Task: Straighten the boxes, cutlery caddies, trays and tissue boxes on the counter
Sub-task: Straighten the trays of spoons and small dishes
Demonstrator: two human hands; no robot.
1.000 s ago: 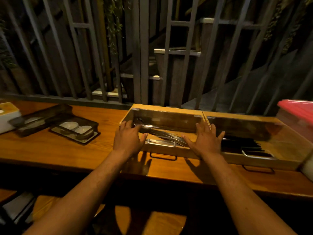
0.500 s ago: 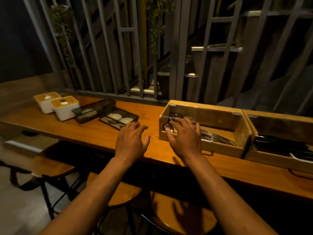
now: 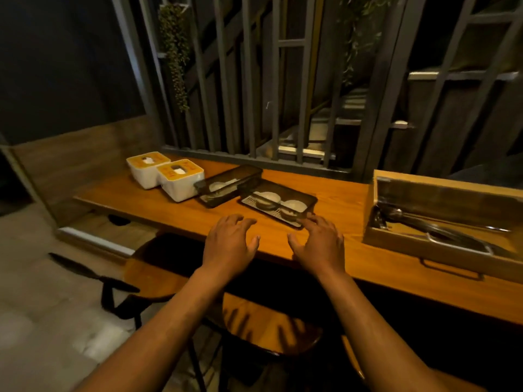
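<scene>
Both hands have left the wooden cutlery caddy, which one second earlier they held by its front wall. The caddy now sits at 3 o'clock on the counter, well apart from either hand, with metal utensils lying inside it. The view has swung toward the left end of the counter.

The left hand and the right hand hover at the centre of the frame, just above the counter's front edge. On both hands the fingers are spread and slightly curled, and neither hand holds anything. The right fingertips are at, or just short of, the near corner of the nearer dark tray; contact cannot be confirmed.

That tray carries two small white dishes and lies at 12 o'clock from the hands, skewed to the counter edge. A second dark tray lies at 11 o'clock, also skewed, with one end close to the first. Two white tissue boxes with yellow tops stand side by side at 10 o'clock.

Judgement: work on the caddy appears finished. The trays are the next items, with the tissue boxes outstanding.
</scene>
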